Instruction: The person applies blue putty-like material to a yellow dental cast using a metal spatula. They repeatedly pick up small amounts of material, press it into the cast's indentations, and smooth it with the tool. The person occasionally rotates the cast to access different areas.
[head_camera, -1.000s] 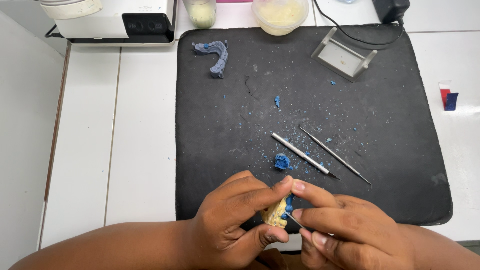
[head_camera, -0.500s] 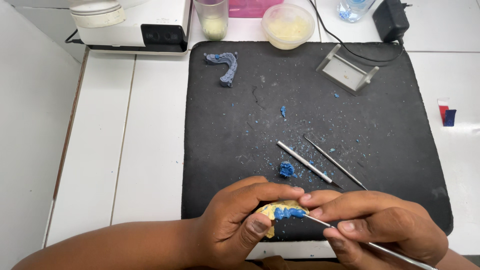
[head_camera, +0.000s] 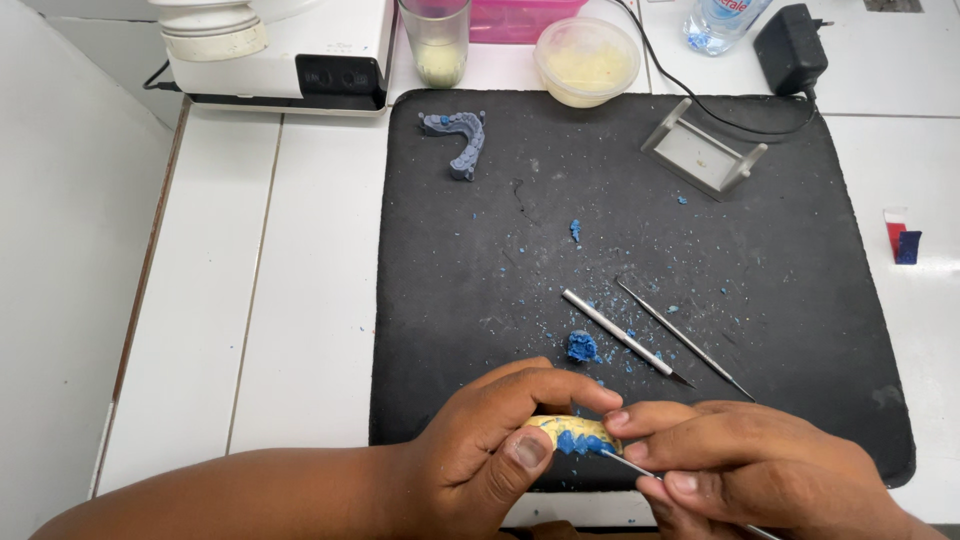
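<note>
While the left hand (head_camera: 490, 455) gripped a yellowish dental cast (head_camera: 572, 434) between thumb and curled fingers at the near edge of the black mat (head_camera: 800, 300), the right hand (head_camera: 745, 470) pinched a thin metal instrument (head_camera: 625, 462), its fingers pressed together around the shaft and its tip touching the blue wax (head_camera: 578, 442) on the cast. Just beyond the hands, a lump of blue wax (head_camera: 581, 346) lay on the mat, with small blue crumbs scattered around it. Two slender metal tools (head_camera: 655, 340) rested side by side to its right, slightly apart. Farther back on the mat lay a grey-blue dental arch model (head_camera: 458, 140) and a grey angled stand (head_camera: 703, 156). Off the mat, along the far side of the white worktop (head_camera: 300, 280), stood a white machine (head_camera: 290, 50), a clear cup (head_camera: 437, 40) and a round lidded tub (head_camera: 587, 60) of pale material.
</note>
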